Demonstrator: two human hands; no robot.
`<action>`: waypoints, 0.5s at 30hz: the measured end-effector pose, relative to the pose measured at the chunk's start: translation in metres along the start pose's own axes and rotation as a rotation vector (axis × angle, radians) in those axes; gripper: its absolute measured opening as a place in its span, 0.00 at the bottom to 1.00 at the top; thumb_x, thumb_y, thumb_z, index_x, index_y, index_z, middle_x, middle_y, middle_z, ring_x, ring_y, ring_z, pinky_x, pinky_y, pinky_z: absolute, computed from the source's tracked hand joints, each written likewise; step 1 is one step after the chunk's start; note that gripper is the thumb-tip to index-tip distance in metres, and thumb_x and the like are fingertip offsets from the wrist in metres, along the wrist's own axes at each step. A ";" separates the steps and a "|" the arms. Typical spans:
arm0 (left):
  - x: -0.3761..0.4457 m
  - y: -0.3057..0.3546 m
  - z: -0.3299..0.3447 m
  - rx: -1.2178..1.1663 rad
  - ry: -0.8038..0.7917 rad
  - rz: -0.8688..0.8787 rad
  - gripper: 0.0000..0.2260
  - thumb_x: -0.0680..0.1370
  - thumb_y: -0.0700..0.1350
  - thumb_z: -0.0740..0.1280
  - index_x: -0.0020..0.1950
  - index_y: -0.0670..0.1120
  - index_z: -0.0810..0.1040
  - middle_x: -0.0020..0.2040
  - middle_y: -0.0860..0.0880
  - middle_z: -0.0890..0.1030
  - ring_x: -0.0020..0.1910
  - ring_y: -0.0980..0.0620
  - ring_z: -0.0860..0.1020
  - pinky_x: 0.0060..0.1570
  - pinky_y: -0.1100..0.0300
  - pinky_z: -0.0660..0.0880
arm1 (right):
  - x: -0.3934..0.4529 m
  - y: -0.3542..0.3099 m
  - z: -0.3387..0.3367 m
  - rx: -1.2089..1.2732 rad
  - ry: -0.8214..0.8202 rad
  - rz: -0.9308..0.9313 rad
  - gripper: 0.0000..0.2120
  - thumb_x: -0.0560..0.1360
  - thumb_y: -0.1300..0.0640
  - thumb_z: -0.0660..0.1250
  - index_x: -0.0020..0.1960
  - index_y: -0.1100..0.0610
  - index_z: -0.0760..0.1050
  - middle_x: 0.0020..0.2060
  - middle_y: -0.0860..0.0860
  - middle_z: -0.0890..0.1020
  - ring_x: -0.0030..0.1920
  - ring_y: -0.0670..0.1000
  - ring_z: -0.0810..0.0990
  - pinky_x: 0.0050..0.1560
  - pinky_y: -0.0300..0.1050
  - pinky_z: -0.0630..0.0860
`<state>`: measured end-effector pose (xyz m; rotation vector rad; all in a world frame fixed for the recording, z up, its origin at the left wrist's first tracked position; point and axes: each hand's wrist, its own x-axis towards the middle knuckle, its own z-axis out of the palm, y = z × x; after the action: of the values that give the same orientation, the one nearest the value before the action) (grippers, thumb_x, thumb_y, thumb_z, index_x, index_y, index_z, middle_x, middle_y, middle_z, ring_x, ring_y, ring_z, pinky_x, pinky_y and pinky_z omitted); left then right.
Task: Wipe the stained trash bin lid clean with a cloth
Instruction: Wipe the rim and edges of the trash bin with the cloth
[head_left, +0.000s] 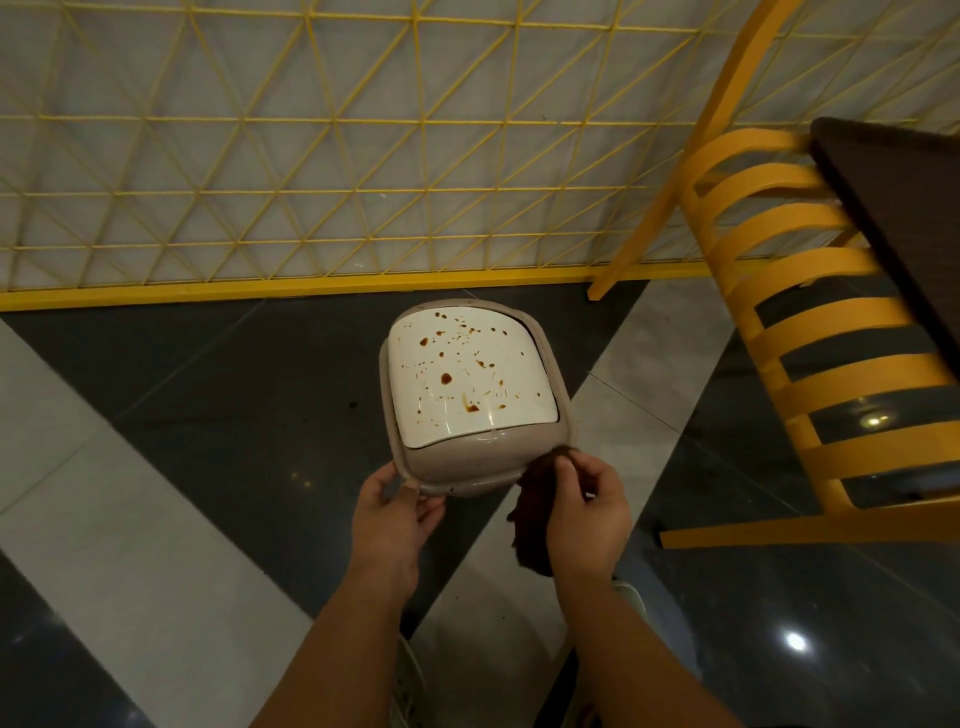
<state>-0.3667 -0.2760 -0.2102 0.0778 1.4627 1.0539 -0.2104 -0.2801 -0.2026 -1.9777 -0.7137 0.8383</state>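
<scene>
I hold the lid (475, 384) up in front of me, above the floor (234, 395), its stained white flap facing me. My left hand (392, 512) grips the near left corner of the rim, fingers (428, 512) curled under the edge and thumb on top. My right hand (584, 512) pinches a dark cloth (535, 514) between thumb and fingers at the near right corner, the cloth hanging down below the rim. No wiping has begun, as I judge it: brown spots and splashes are scattered across the whole flap. This looks like the step of readying the cloth. Next I need to bunch it under my fingers and press it onto the flap, while the left hand steadies the lid so the swinging flap does not tip inward.

The floor is glossy, dark tiles with pale bands. A yellow lattice screen (311, 156) stands beyond, and a yellow slatted chair (810, 332) is at my right beside a dark bench (904, 208).
</scene>
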 end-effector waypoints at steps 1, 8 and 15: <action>0.000 0.001 0.000 0.016 -0.007 0.011 0.15 0.80 0.38 0.63 0.66 0.50 0.71 0.57 0.38 0.80 0.55 0.43 0.80 0.50 0.54 0.78 | 0.000 -0.006 0.001 0.040 0.004 -0.017 0.06 0.75 0.53 0.66 0.51 0.43 0.75 0.46 0.40 0.79 0.48 0.42 0.77 0.47 0.36 0.72; -0.004 0.001 0.002 0.130 -0.080 0.064 0.21 0.81 0.35 0.59 0.67 0.57 0.75 0.58 0.46 0.82 0.55 0.47 0.82 0.53 0.51 0.80 | -0.041 -0.022 0.022 -0.140 -0.245 -0.489 0.10 0.73 0.48 0.65 0.53 0.44 0.77 0.49 0.38 0.79 0.51 0.36 0.76 0.52 0.30 0.72; -0.004 0.003 0.003 0.107 -0.055 0.040 0.23 0.81 0.35 0.58 0.70 0.58 0.71 0.60 0.44 0.80 0.55 0.47 0.81 0.53 0.54 0.79 | 0.004 -0.030 0.004 -0.066 -0.131 -0.201 0.07 0.75 0.50 0.65 0.51 0.40 0.76 0.49 0.39 0.79 0.51 0.40 0.76 0.58 0.46 0.75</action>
<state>-0.3644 -0.2750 -0.2051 0.2113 1.4718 0.9976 -0.2161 -0.2610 -0.1799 -1.8833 -1.0100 0.8365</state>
